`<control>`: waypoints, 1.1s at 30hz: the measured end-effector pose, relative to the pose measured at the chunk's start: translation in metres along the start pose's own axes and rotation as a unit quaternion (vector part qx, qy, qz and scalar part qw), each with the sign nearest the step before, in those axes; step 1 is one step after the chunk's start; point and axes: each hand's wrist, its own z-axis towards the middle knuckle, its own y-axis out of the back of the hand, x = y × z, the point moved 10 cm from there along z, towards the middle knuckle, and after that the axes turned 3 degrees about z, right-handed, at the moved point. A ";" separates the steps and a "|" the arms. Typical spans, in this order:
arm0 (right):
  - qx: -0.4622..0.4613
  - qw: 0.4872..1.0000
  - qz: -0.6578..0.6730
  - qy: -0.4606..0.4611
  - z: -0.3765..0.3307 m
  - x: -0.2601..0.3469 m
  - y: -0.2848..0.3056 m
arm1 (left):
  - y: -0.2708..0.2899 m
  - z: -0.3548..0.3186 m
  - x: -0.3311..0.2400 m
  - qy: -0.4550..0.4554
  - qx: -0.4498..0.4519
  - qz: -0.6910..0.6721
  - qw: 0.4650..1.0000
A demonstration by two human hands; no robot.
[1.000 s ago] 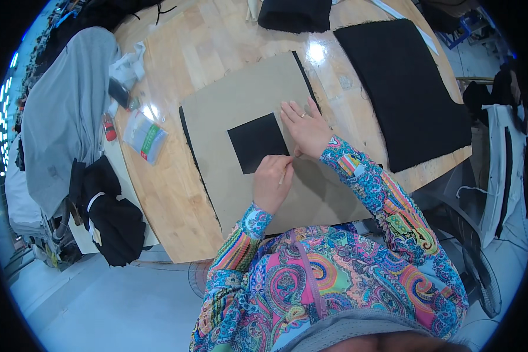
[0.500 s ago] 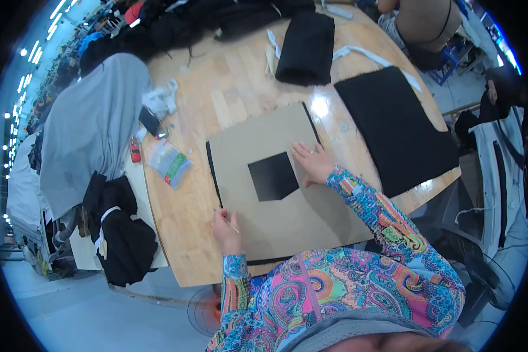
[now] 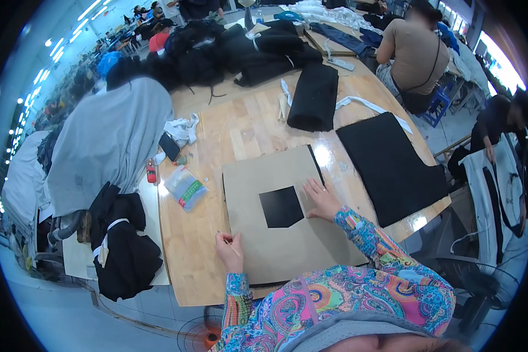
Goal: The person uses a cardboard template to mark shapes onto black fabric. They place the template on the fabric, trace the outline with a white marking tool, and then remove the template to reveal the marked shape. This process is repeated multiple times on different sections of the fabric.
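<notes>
A brown card template (image 3: pixel 293 252) lies flat over black fabric (image 3: pixel 314 161), whose edge shows along the card's sides. In the card is a pocket-shaped cutout (image 3: pixel 281 207) that looks black. My right hand (image 3: pixel 322 200) rests on the card just right of the cutout, fingers spread and holding nothing. At the card's left edge, my left hand (image 3: pixel 229 251) is closed round a thin pencil (image 3: pixel 235 249); its finer details are too small to make out.
Right of the card lies a stack of black cut fabric (image 3: pixel 393 170), with a black fabric roll (image 3: pixel 314 97) behind. A plastic packet (image 3: pixel 185 189), a phone (image 3: pixel 169 146) and a red lighter-like item (image 3: pixel 151 171) sit left. A person (image 3: pixel 415 56) sits far right.
The view has tilted up, so the table sits lower and more of the room shows. My right hand still presses the card; my left keeps the pencil at the card's left edge.
</notes>
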 end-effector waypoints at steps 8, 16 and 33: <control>-0.299 0.944 0.122 0.071 -0.116 0.016 0.026 | 0.115 0.019 -0.034 0.020 -0.168 -0.186 0.968; -0.027 0.966 0.110 0.233 -0.151 0.053 -0.068 | 0.226 0.030 0.062 0.062 -0.357 -0.081 0.929; -0.048 0.965 0.187 0.180 -0.142 0.041 -0.074 | -0.033 -0.146 -0.049 -0.349 0.415 0.130 0.830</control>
